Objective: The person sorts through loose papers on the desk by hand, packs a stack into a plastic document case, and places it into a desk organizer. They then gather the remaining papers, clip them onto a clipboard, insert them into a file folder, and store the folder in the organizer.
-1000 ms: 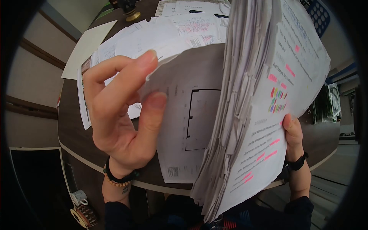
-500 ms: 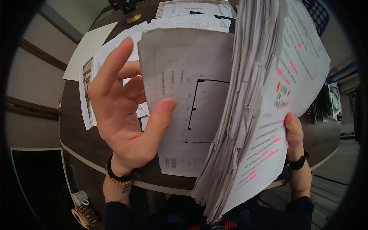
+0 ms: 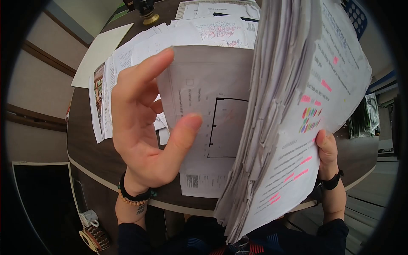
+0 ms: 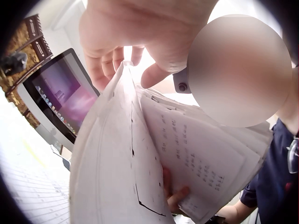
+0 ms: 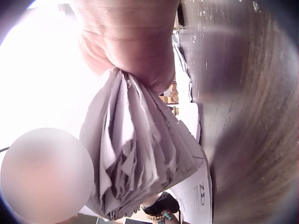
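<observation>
A thick stack of worn printed papers (image 3: pixel 278 170) stands tilted over the desk, its front page marked with pink highlighter. My right hand (image 3: pixel 328 155) grips the stack's right edge, thumb on the printed face; the right wrist view shows the pages (image 5: pixel 135 144) fanning out below that hand. To the left, one sheet with a black line drawing (image 3: pixel 191 93) is spread away from the rest. My left hand (image 3: pixel 144 127) is around that sheet's outer edge, fingers behind and thumb in front. In the left wrist view, a gap shows between the thumb (image 4: pixel 153 76) and the sheet (image 4: pixel 112 158).
Loose papers (image 3: pixel 170 40) cover the back of the dark desk (image 3: pixel 83 127). Behind them is a dark object with a brass base (image 3: pixel 149 19). A white mug (image 3: pixel 89 218) and woven basket (image 3: pixel 97 239) sit low on the left. A computer monitor (image 4: pixel 65 93) stands beyond the papers.
The sheet's upper corner was curled under my left fingertips; it now stands flatter, with the thumb farther right across it. My right hand keeps its grip on the stack, nearly unmoved.
</observation>
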Demonstrator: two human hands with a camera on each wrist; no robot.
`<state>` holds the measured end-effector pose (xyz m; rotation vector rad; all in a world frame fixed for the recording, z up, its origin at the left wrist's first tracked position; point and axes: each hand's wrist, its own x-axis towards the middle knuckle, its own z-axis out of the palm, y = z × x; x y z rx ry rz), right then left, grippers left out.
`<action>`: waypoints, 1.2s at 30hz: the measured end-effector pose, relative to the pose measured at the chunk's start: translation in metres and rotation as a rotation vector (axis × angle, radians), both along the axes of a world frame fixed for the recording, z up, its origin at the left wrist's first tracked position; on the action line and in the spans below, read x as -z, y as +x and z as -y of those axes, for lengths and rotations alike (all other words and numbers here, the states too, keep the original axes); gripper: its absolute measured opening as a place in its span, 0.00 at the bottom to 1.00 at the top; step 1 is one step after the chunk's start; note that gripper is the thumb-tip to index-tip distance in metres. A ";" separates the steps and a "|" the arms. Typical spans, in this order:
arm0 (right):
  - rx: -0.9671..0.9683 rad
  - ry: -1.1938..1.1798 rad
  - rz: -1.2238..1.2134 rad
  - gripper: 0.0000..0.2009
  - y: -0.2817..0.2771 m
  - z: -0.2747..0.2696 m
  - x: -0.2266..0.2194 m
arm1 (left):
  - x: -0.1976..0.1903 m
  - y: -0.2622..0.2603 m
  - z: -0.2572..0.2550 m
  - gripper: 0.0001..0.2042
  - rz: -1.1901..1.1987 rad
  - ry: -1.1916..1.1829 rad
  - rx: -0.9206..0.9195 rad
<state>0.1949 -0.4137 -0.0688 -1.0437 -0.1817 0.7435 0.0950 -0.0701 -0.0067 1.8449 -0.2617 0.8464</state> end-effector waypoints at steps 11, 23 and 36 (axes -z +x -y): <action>-0.001 0.012 0.019 0.32 0.000 -0.001 0.001 | -0.002 -0.003 -0.008 0.24 0.058 0.086 0.011; -0.003 0.008 0.030 0.31 0.002 0.004 0.005 | -0.005 -0.006 -0.006 0.27 -0.105 -0.167 0.112; 0.050 0.174 -0.094 0.32 0.005 -0.006 -0.001 | -0.015 -0.006 -0.017 0.13 -0.285 -0.607 0.075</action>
